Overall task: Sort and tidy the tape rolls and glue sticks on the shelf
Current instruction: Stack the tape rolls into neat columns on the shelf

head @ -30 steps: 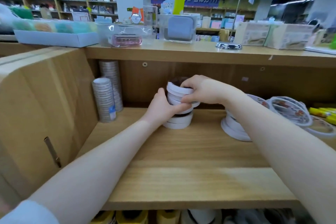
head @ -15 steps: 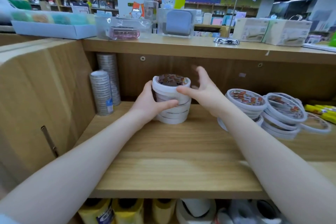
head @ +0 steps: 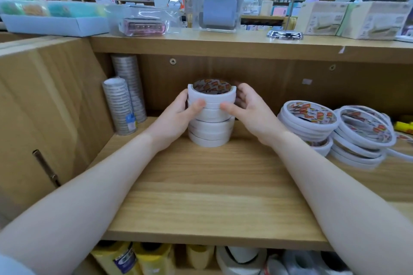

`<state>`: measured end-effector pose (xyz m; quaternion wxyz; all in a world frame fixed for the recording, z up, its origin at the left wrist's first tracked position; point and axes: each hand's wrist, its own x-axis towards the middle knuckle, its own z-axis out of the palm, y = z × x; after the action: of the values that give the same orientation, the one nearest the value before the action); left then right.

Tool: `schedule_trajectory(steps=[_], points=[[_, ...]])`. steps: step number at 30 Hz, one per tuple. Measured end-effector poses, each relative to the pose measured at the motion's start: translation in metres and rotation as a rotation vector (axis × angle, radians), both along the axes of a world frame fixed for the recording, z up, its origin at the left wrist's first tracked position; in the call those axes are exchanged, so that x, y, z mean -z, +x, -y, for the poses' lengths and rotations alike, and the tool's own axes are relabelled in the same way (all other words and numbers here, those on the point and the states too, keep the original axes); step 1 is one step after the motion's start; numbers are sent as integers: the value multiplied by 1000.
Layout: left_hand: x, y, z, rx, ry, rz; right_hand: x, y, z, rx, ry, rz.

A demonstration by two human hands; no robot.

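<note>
A stack of white tape rolls (head: 211, 116) stands upright mid-shelf; wider white rolls (head: 335, 131) lie heaped to its right, yellow glue sticks (head: 403, 127) beyond them.

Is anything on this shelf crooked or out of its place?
Yes. The wide white rolls on the right lie in leaning, slipped piles, one loose ring sliding off. The stack between both hands stands upright but its rolls are slightly offset.
</note>
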<state>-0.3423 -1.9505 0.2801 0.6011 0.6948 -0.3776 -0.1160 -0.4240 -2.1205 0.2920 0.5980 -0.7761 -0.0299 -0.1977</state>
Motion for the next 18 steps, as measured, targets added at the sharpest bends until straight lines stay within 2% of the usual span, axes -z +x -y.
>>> schedule_trajectory(steps=[3, 10, 18], points=[[2, 0, -2, 29, 4, 7, 0, 0, 2, -14, 12, -14], [1, -6, 0, -73, -140, 1, 0, -3, 2, -21, -9, 2], [1, -8, -2, 0, -35, 19, 6, -6, -3, -52, -83, -11]])
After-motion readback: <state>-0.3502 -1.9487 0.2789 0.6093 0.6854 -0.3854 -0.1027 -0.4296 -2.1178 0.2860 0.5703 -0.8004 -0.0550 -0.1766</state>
